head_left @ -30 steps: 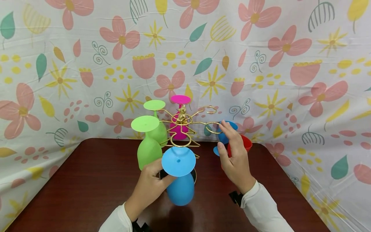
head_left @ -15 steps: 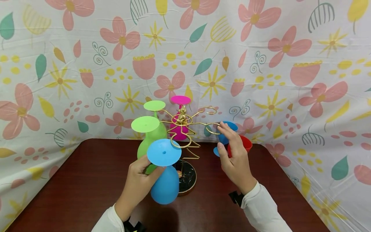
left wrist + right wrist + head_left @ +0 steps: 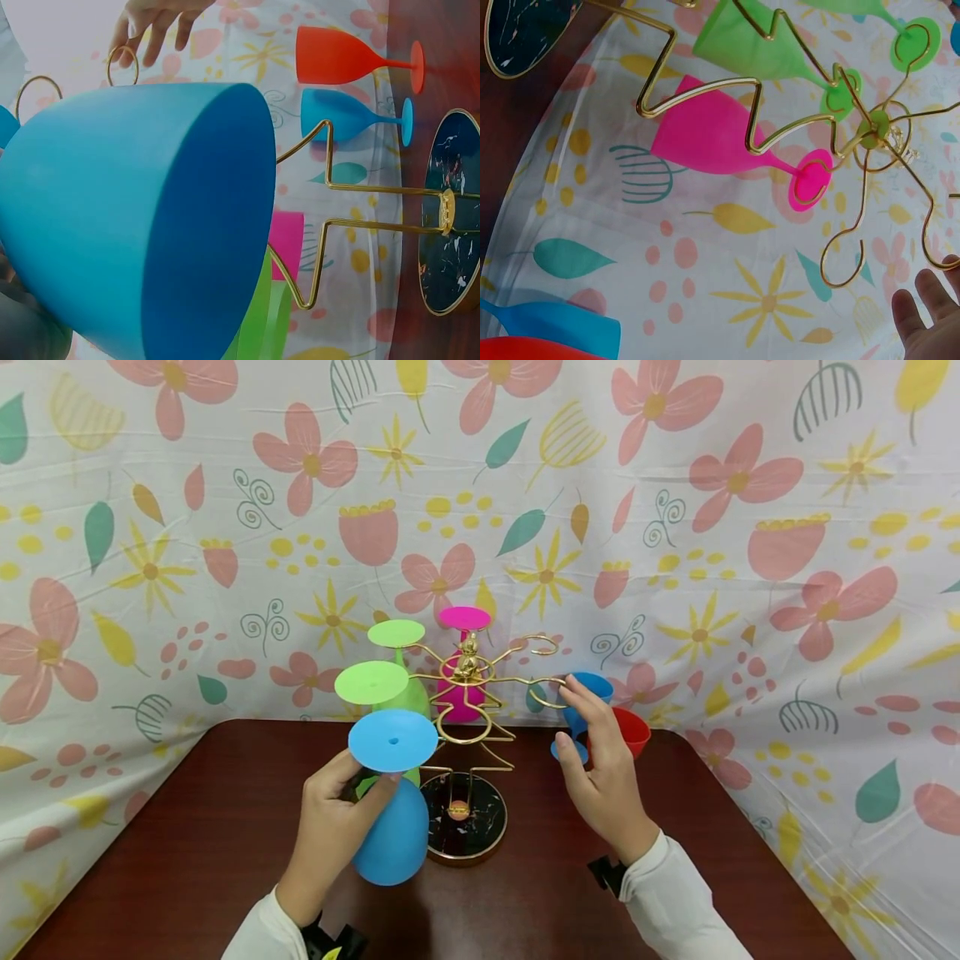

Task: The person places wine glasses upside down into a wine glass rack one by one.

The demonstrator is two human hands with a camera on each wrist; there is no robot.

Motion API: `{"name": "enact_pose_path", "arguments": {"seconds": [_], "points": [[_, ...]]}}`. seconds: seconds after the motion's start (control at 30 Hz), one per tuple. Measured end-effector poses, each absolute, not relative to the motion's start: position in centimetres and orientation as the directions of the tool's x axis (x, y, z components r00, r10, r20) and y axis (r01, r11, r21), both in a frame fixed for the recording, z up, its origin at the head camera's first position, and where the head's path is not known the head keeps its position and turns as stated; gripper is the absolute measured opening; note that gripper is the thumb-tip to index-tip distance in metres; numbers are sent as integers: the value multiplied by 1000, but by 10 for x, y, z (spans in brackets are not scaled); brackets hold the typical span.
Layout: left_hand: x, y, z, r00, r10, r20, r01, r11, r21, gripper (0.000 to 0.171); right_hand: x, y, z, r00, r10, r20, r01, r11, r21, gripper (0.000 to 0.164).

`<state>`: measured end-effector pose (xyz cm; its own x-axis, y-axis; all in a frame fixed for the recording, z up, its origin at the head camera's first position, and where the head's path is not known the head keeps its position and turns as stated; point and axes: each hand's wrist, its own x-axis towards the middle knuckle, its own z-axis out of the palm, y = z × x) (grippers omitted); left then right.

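Observation:
My left hand (image 3: 326, 822) pinches the stem of an upside-down blue wine goblet (image 3: 392, 839), foot up and bowl hanging over the table. In the left wrist view this goblet's bowl (image 3: 112, 210) fills much of the frame. It hangs left of a gold wire goblet rack (image 3: 467, 670) with curled hooks. My right hand (image 3: 606, 781) has its fingers extended, fingertips at the rack's right hook; the thumb stands apart. Two green goblets (image 3: 371, 682) and a pink goblet (image 3: 463, 695) hang inverted from the rack. The front ring and right-hand hooks carry no goblet.
The rack stands on a round black marbled base (image 3: 468, 831) on the dark wooden table (image 3: 210, 860). Beyond my right hand, a blue goblet (image 3: 591, 685) and a red goblet (image 3: 633, 732) stand upright near the back edge. A flowered cloth (image 3: 480, 485) hangs behind the table.
My left hand has moved left with the blue goblet, away from the front ring, uncovering the rack's base. The right hand stays at the right hook.

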<state>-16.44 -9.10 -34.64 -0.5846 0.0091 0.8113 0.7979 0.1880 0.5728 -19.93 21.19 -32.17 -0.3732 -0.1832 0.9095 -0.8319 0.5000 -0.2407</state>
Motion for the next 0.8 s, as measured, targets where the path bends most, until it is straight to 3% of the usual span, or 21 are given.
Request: {"name": "enact_pose_path", "arguments": {"seconds": [0.17, 0.47, 0.8], "points": [[-165, -91, -344, -583, -22, 812, 798, 172, 577, 35, -198, 211, -322, -393, -173, 903, -827, 496, -264, 48], [-172, -74, -325, -642, -28, 766, 753, 168, 636, 29, -176, 197, -306, -386, -164, 908, -835, 480, -269, 49], [-187, -57, -319, -663, 6, 748, 735, 191, 650, 18, -196, 210, -325, -421, -173, 890, -813, 507, -286, 55]]}}
